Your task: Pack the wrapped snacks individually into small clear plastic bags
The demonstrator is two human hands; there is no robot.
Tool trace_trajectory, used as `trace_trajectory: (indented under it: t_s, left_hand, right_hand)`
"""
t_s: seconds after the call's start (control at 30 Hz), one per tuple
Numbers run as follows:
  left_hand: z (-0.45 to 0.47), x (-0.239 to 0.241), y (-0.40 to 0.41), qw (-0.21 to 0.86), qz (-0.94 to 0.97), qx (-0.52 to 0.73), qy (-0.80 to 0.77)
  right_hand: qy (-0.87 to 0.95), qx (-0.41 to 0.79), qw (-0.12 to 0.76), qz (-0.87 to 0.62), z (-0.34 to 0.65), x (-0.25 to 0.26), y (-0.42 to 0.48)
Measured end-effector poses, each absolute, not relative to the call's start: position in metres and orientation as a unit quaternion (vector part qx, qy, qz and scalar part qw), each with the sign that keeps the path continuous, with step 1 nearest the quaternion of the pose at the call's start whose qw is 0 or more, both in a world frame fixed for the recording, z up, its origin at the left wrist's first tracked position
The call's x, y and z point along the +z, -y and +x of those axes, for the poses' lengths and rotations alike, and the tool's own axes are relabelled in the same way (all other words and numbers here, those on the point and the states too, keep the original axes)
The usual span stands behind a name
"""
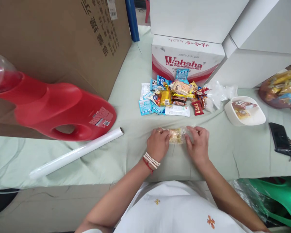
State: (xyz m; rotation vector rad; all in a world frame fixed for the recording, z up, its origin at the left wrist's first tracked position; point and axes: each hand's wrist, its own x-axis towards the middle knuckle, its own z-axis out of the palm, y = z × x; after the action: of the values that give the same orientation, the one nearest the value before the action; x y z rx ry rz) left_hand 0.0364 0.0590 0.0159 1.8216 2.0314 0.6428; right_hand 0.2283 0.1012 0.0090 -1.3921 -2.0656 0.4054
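Observation:
My left hand (157, 144) and my right hand (197, 144) rest close together on the pale green cloth (126, 106). Both are closed on the ends of a small clear bag of yellowish snacks (177, 136) that lies between them. A bead bracelet and a red string circle my left wrist, and a ring shows on one finger. Just beyond the hands lies a heap of several small wrapped snacks (171, 95) in blue, yellow and red packets.
A red detergent jug (58, 110) lies on its side at left, with a white paper roll (75, 153) in front. A Wahaha carton (184, 58), white boxes, a large brown carton, a white bowl (244, 111), a dark phone (278, 136) and a snack bag (281, 89) surround the area.

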Motion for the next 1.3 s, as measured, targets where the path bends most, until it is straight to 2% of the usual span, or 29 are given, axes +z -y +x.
trace_trajectory:
  t_s: [0.1,0.23,0.4,0.47,0.6,0.67,0.77,0.83,0.9,1.1,1.13,1.17,1.3]
  left_hand:
    - [0.032,0.012,-0.061,0.130,0.611,0.226,-0.747]
    - [0.027,0.012,-0.068,0.138,0.573,0.220,-0.778]
    - [0.035,0.018,-0.069,0.229,0.563,0.246,-0.755]
    - [0.041,0.020,-0.062,0.223,0.549,0.297,-0.748]
    - [0.051,0.025,-0.041,0.205,0.566,0.433,-0.671]
    - [0.055,0.026,-0.034,0.248,0.581,0.476,-0.612]
    - [0.056,0.026,-0.028,0.352,0.559,0.519,-0.542]
    - [0.050,0.026,-0.023,0.404,0.523,0.548,-0.512]
    - [0.035,0.023,-0.013,0.401,0.501,0.553,-0.531]
    - [-0.031,-0.007,0.041,0.324,0.524,0.381,-0.689]
    - [-0.037,-0.011,0.049,0.313,0.534,0.366,-0.695]
    - [-0.040,-0.013,0.055,0.297,0.548,0.356,-0.696]
    - [-0.034,-0.010,0.057,0.225,0.625,0.341,-0.665]
  right_hand:
    - [0.764,0.092,0.289,-0.569,0.243,0.000,-0.114]
    - [0.769,0.164,0.254,-0.563,0.245,0.012,-0.114]
    - [0.817,0.235,0.255,-0.461,0.209,0.031,-0.082]
    - [0.808,0.291,0.277,-0.430,0.195,0.028,-0.073]
    - [0.693,0.497,0.309,-0.422,0.189,0.015,-0.068]
    - [0.625,0.582,0.306,-0.422,0.191,0.009,-0.067]
    - [0.532,0.640,0.332,-0.443,0.192,0.002,-0.062]
    - [0.486,0.638,0.373,-0.466,0.199,-0.001,-0.066]
    - [0.460,0.597,0.427,-0.500,0.221,0.001,-0.081]
    - [0.386,0.258,0.623,-0.629,0.383,0.058,-0.191]
    - [0.357,0.230,0.626,-0.654,0.411,0.071,-0.209]
    - [0.339,0.223,0.598,-0.691,0.436,0.081,-0.224]
    - [0.368,0.294,0.367,-0.803,0.488,0.101,-0.264]
